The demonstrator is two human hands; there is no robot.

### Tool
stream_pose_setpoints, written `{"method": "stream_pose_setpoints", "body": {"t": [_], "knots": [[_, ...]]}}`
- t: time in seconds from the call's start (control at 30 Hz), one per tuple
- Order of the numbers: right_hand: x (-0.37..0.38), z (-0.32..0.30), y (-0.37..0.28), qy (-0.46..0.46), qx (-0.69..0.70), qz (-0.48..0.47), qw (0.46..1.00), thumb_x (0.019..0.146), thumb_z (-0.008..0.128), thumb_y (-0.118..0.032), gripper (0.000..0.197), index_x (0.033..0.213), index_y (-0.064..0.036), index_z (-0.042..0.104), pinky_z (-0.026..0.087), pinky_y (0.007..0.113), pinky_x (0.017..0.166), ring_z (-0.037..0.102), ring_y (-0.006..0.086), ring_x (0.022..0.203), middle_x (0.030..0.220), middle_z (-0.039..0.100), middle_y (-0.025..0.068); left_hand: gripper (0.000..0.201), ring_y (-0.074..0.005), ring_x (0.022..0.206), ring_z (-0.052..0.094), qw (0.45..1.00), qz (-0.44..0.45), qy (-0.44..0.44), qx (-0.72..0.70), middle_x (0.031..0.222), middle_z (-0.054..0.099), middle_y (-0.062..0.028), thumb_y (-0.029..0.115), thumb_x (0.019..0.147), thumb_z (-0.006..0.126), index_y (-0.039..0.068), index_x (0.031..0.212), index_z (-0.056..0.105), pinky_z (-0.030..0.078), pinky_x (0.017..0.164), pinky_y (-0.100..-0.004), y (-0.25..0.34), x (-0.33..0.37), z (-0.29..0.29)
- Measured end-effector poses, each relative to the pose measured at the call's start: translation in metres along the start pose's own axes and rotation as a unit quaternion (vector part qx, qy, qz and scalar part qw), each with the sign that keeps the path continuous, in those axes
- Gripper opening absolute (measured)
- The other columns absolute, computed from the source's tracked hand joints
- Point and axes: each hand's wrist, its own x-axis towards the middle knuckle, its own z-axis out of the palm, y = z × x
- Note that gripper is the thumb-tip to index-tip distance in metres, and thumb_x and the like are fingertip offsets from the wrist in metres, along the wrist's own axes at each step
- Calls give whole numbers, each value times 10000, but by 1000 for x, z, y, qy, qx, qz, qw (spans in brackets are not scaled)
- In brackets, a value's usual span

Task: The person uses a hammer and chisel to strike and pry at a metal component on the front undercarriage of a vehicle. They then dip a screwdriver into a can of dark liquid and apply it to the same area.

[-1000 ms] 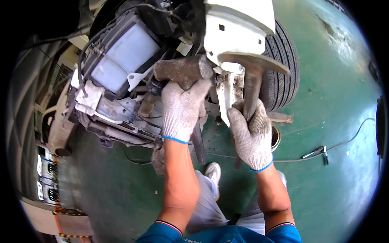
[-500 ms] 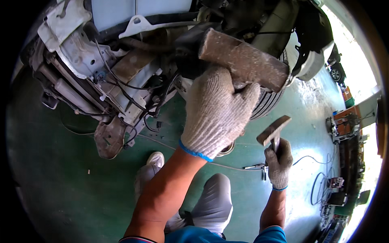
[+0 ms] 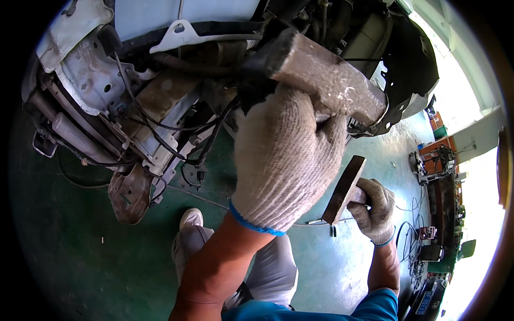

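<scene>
At the stripped car front (image 3: 93, 77), the heavy hammer (image 3: 332, 72) should be steadied by the fingers of the left hand (image 3: 289, 158), closed just below its head, while the narrow-headed hammer (image 3: 344, 190), held in the curled fingers of the right hand (image 3: 376, 209), is best angled clear of the left forearm (image 3: 214, 267).

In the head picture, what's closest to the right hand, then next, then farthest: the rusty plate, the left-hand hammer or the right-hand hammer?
1. Right-hand hammer: held in the right hand.
2. Left-hand hammer: higher up, held in the left hand.
3. Rusty plate: far over to the left.
</scene>
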Motion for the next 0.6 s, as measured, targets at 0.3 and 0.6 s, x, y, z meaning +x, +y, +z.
{"method": "stream_pose_setpoints", "body": {"t": [0.3, 0.6], "knots": [[-20, 10, -1, -28, 26, 66, 997, 812, 813, -266, 411, 1097, -9, 666, 535, 395, 621, 676, 345, 680, 814, 668, 159, 230, -383, 690, 691, 998, -33, -41, -28, 743, 687, -168, 189, 868, 762, 12, 922, 625, 550, 613, -444, 2, -10, 12], [-91, 14, 7, 59, 222, 270, 935, 882, 736, -151, 332, 1149, 23, 643, 518, 304, 649, 613, 154, 700, 861, 671, 90, 291, -335, 659, 685, 925, -259, -174, -218, 715, 672, -137, 250, 926, 726, -10, 898, 598, 531, 619, -431, 23, -43, 24]]}}
